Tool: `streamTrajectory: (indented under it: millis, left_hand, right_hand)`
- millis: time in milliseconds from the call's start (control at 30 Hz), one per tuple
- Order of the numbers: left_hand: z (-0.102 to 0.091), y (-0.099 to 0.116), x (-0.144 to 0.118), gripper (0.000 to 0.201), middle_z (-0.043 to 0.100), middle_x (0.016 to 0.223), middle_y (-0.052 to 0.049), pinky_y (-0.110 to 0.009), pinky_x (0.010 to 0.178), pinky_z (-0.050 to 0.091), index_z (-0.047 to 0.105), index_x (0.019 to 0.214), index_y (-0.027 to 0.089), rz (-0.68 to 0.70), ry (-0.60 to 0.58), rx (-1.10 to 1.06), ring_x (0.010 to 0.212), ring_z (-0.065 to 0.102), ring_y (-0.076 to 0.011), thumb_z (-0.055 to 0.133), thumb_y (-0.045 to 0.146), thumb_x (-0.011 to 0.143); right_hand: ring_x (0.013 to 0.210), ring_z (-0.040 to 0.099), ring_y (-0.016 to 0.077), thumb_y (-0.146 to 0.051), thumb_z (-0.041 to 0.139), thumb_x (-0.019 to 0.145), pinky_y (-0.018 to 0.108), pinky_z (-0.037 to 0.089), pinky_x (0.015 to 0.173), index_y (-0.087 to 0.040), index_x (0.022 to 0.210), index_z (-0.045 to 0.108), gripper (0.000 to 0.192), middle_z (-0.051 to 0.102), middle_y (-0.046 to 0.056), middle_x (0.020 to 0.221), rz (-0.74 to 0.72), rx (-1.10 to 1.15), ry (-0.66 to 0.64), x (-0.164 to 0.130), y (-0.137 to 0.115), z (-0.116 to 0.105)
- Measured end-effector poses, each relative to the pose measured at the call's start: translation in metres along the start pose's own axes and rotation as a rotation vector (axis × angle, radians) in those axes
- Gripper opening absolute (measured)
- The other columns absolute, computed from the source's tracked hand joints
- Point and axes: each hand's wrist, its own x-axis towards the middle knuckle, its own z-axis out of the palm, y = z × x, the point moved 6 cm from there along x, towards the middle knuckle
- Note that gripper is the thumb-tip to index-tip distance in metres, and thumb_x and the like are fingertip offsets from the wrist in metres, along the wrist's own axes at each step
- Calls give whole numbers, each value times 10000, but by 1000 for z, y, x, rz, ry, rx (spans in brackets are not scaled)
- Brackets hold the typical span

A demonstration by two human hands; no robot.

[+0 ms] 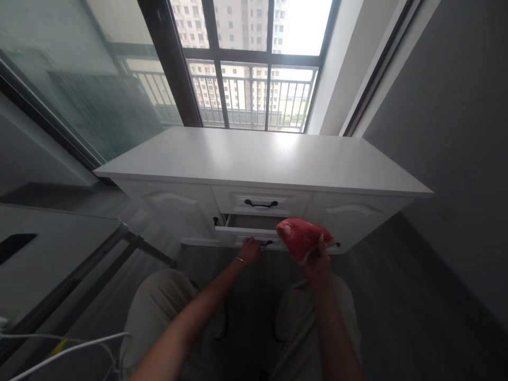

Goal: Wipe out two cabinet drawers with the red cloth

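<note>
In the head view, my left hand (251, 250) has its fingers closed around the left part of a dark handle (268, 243) on the lower middle drawer (230, 230). That drawer is pulled partway out, and a strip of its inside shows. My right hand (318, 262) grips a red cloth item with white trim (297, 236), which resembles a folded Santa hat. It is held up just in front of the drawer's right end and covers that corner. The upper drawer (293, 201) above is closed, with its dark handle (261, 203) free.
Both drawers belong to a white cabinet (254, 159) standing before a window (250, 63). Closed doors with dark knobs flank them. At left is a table (59, 248) with a dark metal frame; white cables (71, 349) hang below. A grey wall (448, 106) stands at right.
</note>
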Motion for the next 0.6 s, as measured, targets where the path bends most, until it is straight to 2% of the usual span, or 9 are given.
streamTrajectory:
  millis: [133,233,367,467,600]
  left_hand:
    - [-14,-13,46,375,742,1241,-108,-460,1054,396,683,1292,254,-8,-41,51,1237,587,-303,544,275,944]
    - [-21,-16,65,405,747,1233,-116,-482,1049,400,686,1292,266,-21,-55,74,1245,591,-318,523,255,921]
    - [-27,-15,67,427,728,1280,-127,-503,1062,389,669,1318,280,-22,-55,67,1276,572,-330,523,320,919]
    - [-33,-14,64,434,745,1230,-124,-486,1064,400,672,1313,285,-25,-63,32,1272,584,-325,562,354,899]
    - [-52,-8,65,384,753,1217,-117,-427,1045,448,707,1255,238,-29,-58,-62,1198,649,-296,559,329,912]
  right_hand:
    - [1274,641,284,-570,769,801,512,530,1064,-324,1073,751,367,776,36,1144,-6,-42,-36,0,-2,5]
    - [1260,648,282,-536,789,784,524,506,1100,-318,1065,758,357,771,46,1170,-10,-7,-25,0,-2,8]
    - [1280,637,260,-475,806,785,498,489,1130,-312,1111,753,368,759,47,1210,-4,48,-45,-1,0,14]
    - [1300,624,237,-482,782,814,471,491,1129,-313,1126,744,356,759,44,1212,-9,15,-82,-1,1,18]
    - [1290,631,229,-494,772,816,469,485,1129,-301,1112,744,355,758,50,1223,-5,-14,-81,0,2,18]
